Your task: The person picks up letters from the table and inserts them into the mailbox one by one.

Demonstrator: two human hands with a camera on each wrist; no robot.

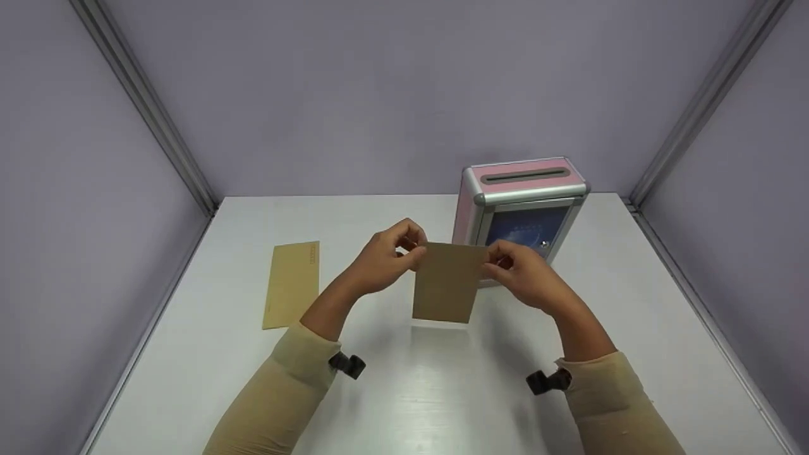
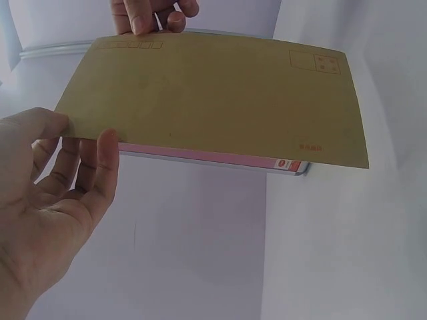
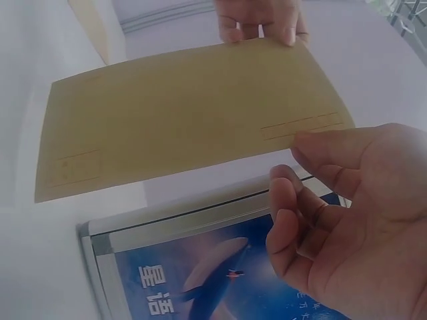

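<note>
A brown paper envelope (image 1: 447,284) is held up over the white table (image 1: 404,392), just in front of a pink box. My left hand (image 1: 404,248) pinches its top left corner and my right hand (image 1: 499,260) pinches the top right corner. In the left wrist view my left hand (image 2: 87,150) holds one short edge of the envelope (image 2: 213,100) between thumb and fingers, with the right hand (image 2: 150,17) on the far edge. In the right wrist view my right hand (image 3: 300,173) grips the near end of the envelope (image 3: 187,127), and the left hand (image 3: 260,23) holds the other end.
The pink box (image 1: 524,189) with metal edges has a slot in its top and a blue picture on its front (image 3: 213,273). A second brown envelope (image 1: 292,284) lies flat on the table at the left. Grey walls close in three sides.
</note>
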